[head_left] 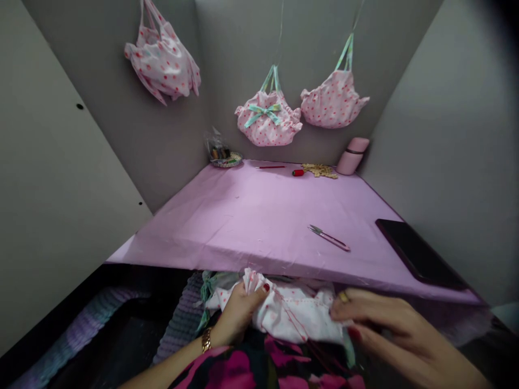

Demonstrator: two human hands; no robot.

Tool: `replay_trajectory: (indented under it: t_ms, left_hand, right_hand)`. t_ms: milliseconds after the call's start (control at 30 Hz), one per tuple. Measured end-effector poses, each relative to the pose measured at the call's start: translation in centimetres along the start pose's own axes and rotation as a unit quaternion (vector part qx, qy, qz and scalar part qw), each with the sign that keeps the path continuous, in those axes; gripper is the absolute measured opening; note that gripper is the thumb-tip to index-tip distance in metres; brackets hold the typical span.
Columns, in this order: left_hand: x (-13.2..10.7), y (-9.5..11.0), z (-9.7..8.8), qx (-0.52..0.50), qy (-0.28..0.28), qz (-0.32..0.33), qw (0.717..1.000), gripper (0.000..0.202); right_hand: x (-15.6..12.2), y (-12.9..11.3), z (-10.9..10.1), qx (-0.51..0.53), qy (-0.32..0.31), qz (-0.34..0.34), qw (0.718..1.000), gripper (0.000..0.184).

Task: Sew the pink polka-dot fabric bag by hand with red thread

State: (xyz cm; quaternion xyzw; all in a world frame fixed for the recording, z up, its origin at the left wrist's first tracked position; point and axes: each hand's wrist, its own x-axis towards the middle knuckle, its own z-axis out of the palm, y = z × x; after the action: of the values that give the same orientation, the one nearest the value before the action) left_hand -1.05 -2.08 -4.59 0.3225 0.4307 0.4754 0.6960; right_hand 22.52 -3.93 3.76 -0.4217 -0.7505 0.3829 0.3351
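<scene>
Over my lap, in front of the table edge, lies a small white fabric bag [284,319] with pink dots, gathered ruffles and mint-green ties [206,292]. My left hand [239,313] is closed on its gathered left part, thumb on top. At its right edge my right hand [385,329], slightly blurred, pinches the cloth between thumb and fingers; whether a needle is there too, I cannot tell. A row of stitches runs along the cloth, and loose red thread [294,319] trails over it towards my lap.
Thread snips [329,237] lie on the pink-covered table [251,216], with a dark tablet or phone [417,251] at right. Behind are a red spool [298,173], a red pencil-like stick [271,167], a small basket [227,161] and a pink flask [352,156]. Dotted bags [270,127] hang above.
</scene>
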Motion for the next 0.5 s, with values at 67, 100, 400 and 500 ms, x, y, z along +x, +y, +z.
replay_trajectory:
  t_ms: [67,100,400,500]
  left_hand:
    - [0.0,0.1,0.0,0.009,-0.005,-0.001,1.0,0.024]
    - [0.0,0.1,0.1,0.014,-0.008,-0.002,1.0,0.024]
    - [0.4,0.0,-0.1,0.119,-0.008,0.038,0.992,0.026]
    - [0.4,0.1,-0.1,0.133,-0.011,0.043,0.99,0.026]
  right_hand:
    - [1.9,-0.3,0.9,-0.06,-0.004,-0.01,0.998,0.012]
    - [2.6,-0.3,1.6,-0.071,0.012,-0.017,0.997,0.014]
    - [5.3,1.3,8.1,-0.095,0.001,-0.025,0.995,0.012]
    - [5.5,1.6,8.6,-0.085,0.0,-0.043,0.995,0.015]
